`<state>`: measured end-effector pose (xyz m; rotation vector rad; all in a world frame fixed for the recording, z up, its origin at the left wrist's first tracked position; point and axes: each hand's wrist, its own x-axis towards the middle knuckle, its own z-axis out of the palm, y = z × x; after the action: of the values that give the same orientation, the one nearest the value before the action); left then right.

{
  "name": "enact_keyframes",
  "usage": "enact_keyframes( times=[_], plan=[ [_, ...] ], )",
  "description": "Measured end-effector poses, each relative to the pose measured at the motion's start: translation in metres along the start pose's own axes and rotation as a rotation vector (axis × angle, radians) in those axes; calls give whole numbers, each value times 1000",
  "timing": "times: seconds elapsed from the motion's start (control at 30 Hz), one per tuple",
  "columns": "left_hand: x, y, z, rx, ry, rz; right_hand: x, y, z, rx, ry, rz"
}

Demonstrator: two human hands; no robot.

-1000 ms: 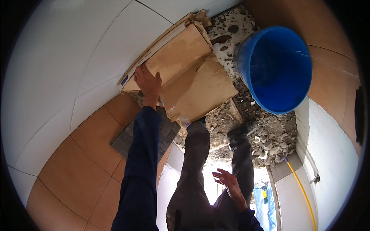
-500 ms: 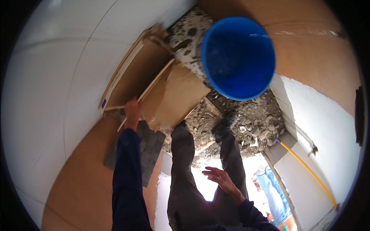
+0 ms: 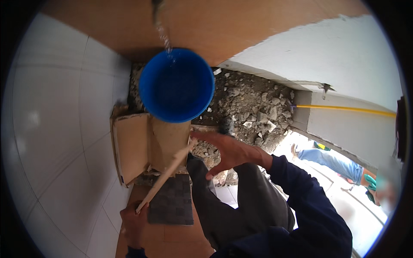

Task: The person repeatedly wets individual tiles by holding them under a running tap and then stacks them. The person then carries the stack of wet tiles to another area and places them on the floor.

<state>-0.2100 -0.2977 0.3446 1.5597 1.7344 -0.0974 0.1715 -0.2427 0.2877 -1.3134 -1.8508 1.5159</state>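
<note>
My left hand (image 3: 134, 219) is closed round the lower end of a pale wooden strip (image 3: 165, 174), which slants up and to the right in front of me. My right hand (image 3: 234, 152) is at the strip's upper end, thumb spread well away from the fingers. Its fingertips overlap that end, and I cannot tell if they touch it. Behind the strip an opened brown cardboard box (image 3: 131, 146) leans by the tiled wall. Below it lies a dark grey patterned mat or tile (image 3: 174, 202).
A big blue bucket (image 3: 144, 88) stands ahead, and water (image 3: 164, 38) pours into it. Broken rubble (image 3: 254, 103) covers the ground right of the bucket. A yellow pole (image 3: 344, 109) lies along the right wall. At far right is another person's jeans-clad leg (image 3: 331, 161).
The view has swung, so the bucket now appears further left. My left hand has drawn the wooden strip back toward me, away from the box. My right hand has reached up to its far end.
</note>
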Motion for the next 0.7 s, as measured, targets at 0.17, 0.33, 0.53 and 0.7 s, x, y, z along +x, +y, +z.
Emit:
enact_keyframes(
  times=[0.17,0.33,0.53,0.7],
  plan=[
    [93,101,-21,215,-315,401,-56,23,-60,132,-142,344],
    [205,207,18,427,-447,689,-101,92,-51,813,346,426],
    [293,309,60,691,-616,432,-92,127,-51,1191,667,486],
    [375,276,102,627,-649,435,-54,179,-41,849,678,668]
  ],
)
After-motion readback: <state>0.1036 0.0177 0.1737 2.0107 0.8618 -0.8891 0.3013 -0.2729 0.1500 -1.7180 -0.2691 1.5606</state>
